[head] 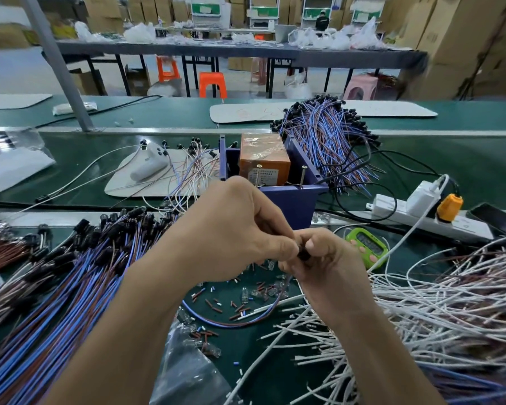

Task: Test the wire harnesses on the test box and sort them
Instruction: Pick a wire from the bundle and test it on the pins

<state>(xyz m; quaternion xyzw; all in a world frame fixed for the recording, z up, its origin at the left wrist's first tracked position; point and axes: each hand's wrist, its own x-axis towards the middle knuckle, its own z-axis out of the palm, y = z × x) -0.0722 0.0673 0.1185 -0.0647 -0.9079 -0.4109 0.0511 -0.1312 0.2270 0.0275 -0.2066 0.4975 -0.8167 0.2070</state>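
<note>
My left hand (234, 232) and my right hand (324, 258) meet just in front of the test box (287, 197), a blue housing with an orange block (263, 159) inside. Both pinch the small black end piece (303, 255) of one wire harness. Its blue and brown wire (234, 323) loops down from my right hand across the green mat. A large pile of blue and brown harnesses (70, 276) lies at my left. A second such pile (327, 133) rests behind the box to the right.
Loose white wires (435, 305) heap at the right. Cut wire bits and clear connectors (246, 296) litter the mat under my hands. A green timer (368, 247), a white power strip (421, 214) and a white game controller (149, 162) lie around the box.
</note>
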